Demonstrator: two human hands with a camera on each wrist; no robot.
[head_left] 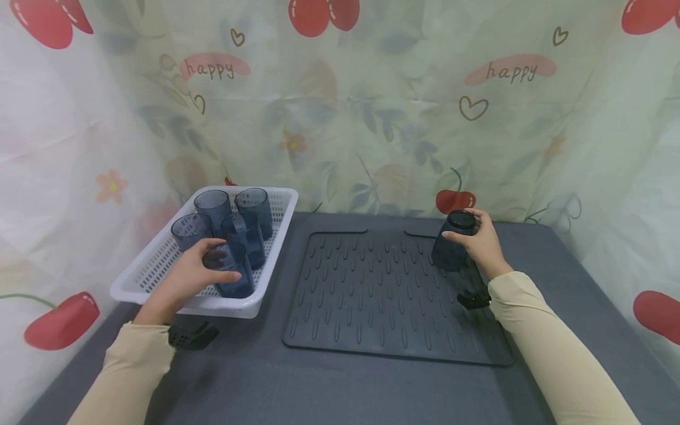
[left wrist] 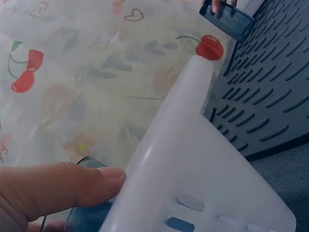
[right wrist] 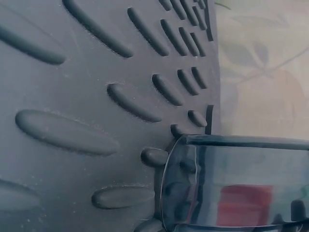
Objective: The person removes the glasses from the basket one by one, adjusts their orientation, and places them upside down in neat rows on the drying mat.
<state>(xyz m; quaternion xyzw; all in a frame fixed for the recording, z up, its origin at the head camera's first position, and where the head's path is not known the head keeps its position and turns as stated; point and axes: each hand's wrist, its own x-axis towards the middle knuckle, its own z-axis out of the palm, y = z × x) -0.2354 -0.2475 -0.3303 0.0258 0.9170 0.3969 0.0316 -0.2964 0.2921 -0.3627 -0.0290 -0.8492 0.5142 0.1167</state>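
Observation:
In the head view, the left hand [head_left: 192,273] grips the front glass [head_left: 236,282] near its rim, inside the white basket [head_left: 265,260]. The left wrist view has the left thumb lying along that glass [left wrist: 91,217], beside the basket wall [left wrist: 193,159]. The right hand [head_left: 480,241] holds an upside-down blue glass [head_left: 449,251] around its base, at the back right corner of the dark ridged mat [head_left: 372,295]. In the right wrist view the rim of this glass [right wrist: 241,183] meets the mat [right wrist: 63,159]; the right fingers are out of that view.
Several more blue glasses [head_left: 212,209] stand in the basket behind the left hand. The mat lies to the right of the basket on a dark grey tabletop [head_left: 329,389]. A patterned curtain [head_left: 361,118] hangs behind the table and at both sides.

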